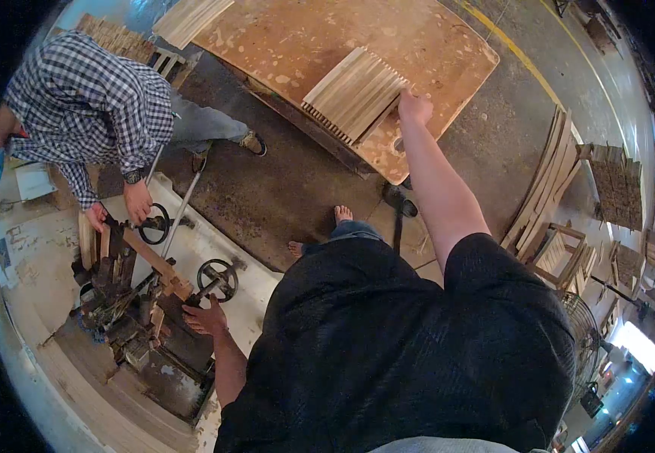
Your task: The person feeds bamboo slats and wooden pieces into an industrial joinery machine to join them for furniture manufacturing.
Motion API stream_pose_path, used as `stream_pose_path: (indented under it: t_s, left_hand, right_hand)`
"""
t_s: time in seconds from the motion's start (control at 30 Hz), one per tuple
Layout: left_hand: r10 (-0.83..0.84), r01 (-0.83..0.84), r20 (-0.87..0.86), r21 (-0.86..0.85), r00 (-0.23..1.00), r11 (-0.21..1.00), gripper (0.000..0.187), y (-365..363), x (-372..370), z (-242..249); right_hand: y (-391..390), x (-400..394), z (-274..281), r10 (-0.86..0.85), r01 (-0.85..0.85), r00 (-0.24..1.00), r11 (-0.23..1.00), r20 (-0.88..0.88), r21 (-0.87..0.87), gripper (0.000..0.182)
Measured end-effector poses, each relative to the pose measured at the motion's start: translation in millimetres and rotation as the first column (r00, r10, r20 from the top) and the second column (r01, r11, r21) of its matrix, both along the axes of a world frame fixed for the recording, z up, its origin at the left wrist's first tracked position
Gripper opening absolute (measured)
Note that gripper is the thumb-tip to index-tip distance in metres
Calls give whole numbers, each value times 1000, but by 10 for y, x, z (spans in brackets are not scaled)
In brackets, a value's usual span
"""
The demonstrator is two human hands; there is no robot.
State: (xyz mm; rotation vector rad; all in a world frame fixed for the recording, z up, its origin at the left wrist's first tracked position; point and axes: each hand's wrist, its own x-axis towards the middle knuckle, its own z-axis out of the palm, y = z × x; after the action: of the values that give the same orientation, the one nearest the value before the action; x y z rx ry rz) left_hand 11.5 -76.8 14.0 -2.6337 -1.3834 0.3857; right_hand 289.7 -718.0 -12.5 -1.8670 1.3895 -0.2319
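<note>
My left hand (207, 318) is at the near side of a woodworking machine (135, 302), thumb apart and fingers stretched toward a small stack of wooden blocks (178, 285). Whether its fingertips press on the blocks or on the dark metal beside them is hard to tell. Over on the worktable (267, 38), my right hand (416, 108) has its fingers curled on the end of a wooden slat (382, 117), at the right edge of a row of similar slats (354, 90). A narrow dark gap shows beside that slat.
A co-worker in a checked shirt (89, 98) has both hands at the machine's far side. Two black handwheels (218, 279) stick out from it. Long boards (546, 181), stacked timber (618, 185) and a fan (580, 325) stand to the right. More slats (191, 19) lie on the table's far corner.
</note>
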Motion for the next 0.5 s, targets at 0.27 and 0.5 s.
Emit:
stream_pose_path:
  t_s: [0.27, 0.5]
  left_hand:
    - [82, -82, -21, -20, 996, 996, 113, -106, 74, 40]
    - [72, -72, -41, 4, 997, 997, 113, -110, 69, 5]
  right_hand:
    - [-12, -74, -291, 62, -62, 997, 998, 41, -10, 43]
    - [-66, -55, -571, 18, -22, 994, 999, 104, 39, 47]
